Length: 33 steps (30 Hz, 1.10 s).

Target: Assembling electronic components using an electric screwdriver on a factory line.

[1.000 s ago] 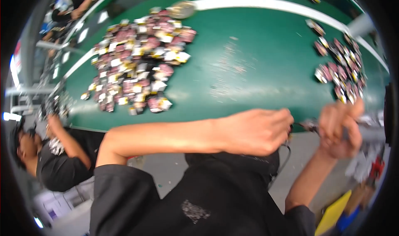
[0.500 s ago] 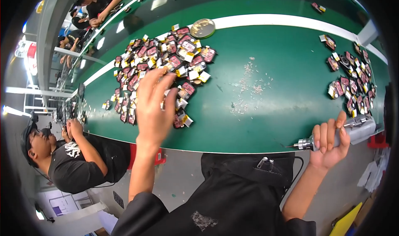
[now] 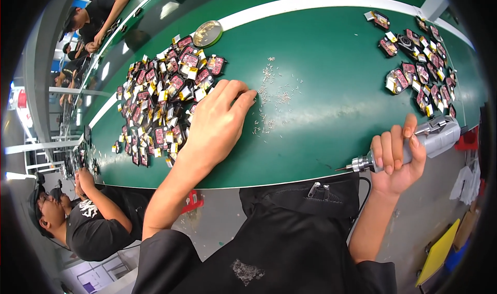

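While my left hand (image 3: 215, 125) lies palm down on the green table (image 3: 331, 50), its fingers are stretched out together and flat, gripping nothing; the fingertips (image 3: 247, 93) rest at the near edge of a loose scatter of tiny pale screws (image 3: 277, 94), and I cannot tell whether any screw sits under them. Just beside that hand, on its left, spreads a large heap of small dark red and black parts with yellow and white tabs (image 3: 160, 97), and the base of my hand seems to touch the nearest of them. At the far end of the heap stands a shallow round dish (image 3: 208, 33), close to the white stripe (image 3: 310, 4) that runs along the table. My right hand (image 3: 396, 162) is off the table's near edge, wrapped tight around a grey electric screwdriver (image 3: 422, 141); its metal tip points left toward the table edge, level with my waist. Well apart from both hands, at the far right of the table, lies a second, smaller pile of the same parts (image 3: 419, 71). Below the table edge I see my black top (image 3: 290, 242). Another person in a black shirt (image 3: 96, 226) sits low at my left, and others work along a further line at the upper left.
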Each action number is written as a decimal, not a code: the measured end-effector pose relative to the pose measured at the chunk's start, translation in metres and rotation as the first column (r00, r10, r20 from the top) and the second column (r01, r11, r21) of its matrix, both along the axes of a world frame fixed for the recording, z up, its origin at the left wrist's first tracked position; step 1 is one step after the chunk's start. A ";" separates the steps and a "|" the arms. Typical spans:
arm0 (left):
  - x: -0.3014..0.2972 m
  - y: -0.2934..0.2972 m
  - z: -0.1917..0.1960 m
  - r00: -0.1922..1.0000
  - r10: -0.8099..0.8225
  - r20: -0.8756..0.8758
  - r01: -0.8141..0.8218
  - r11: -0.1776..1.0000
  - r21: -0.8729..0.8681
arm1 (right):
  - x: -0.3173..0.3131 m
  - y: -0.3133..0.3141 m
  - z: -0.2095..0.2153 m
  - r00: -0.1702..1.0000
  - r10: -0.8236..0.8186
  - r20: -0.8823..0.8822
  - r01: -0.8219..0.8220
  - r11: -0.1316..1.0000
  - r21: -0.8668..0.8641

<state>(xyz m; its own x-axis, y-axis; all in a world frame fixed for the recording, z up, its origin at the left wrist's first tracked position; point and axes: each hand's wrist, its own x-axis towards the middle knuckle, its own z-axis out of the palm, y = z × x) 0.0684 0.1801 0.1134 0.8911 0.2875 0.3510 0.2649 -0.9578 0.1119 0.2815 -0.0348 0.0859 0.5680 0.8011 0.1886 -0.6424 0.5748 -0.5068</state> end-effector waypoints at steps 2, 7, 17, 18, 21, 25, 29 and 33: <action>0.002 0.000 0.000 1.000 -0.021 -0.009 0.021 0.999 0.030 | 0.001 -0.001 0.000 1.000 0.005 -0.018 -0.005 1.000 0.016; 0.005 0.000 0.000 0.998 -0.054 -0.037 0.058 0.991 0.120 | 0.001 -0.001 -0.001 1.000 0.006 -0.010 -0.006 1.000 0.019; -0.001 -0.007 0.008 0.956 0.261 0.134 -0.219 0.938 -0.268 | 0.002 -0.002 -0.003 1.000 0.022 0.020 -0.023 0.999 0.042; -0.004 -0.012 0.007 0.956 0.260 0.133 -0.217 0.938 -0.272 | 0.002 -0.002 -0.003 1.000 0.021 0.020 -0.022 0.999 0.038; -0.015 -0.037 0.002 0.937 0.287 0.201 -0.150 0.846 -0.511 | 0.003 -0.003 -0.001 1.000 0.015 0.020 -0.016 1.000 0.022; -0.019 -0.066 -0.003 0.912 0.369 0.180 -0.084 0.596 -0.799 | 0.002 -0.001 -0.002 1.000 0.020 0.013 -0.021 1.000 0.023; -0.013 -0.082 -0.003 0.903 0.372 0.215 0.072 0.362 -0.929 | 0.002 -0.002 -0.003 1.000 0.023 0.008 -0.023 0.999 0.029; -0.004 -0.097 0.000 0.890 0.381 0.250 0.225 0.108 -0.968 | 0.001 -0.002 -0.002 1.000 0.013 -0.010 -0.013 0.999 0.036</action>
<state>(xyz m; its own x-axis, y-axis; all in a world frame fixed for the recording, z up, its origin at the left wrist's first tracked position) 0.0639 0.0835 0.1129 0.7195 0.6926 -0.0522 -0.0242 0.1000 0.9947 0.2826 -0.0367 0.0837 0.5600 0.8010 0.2116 -0.6550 0.5844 -0.4790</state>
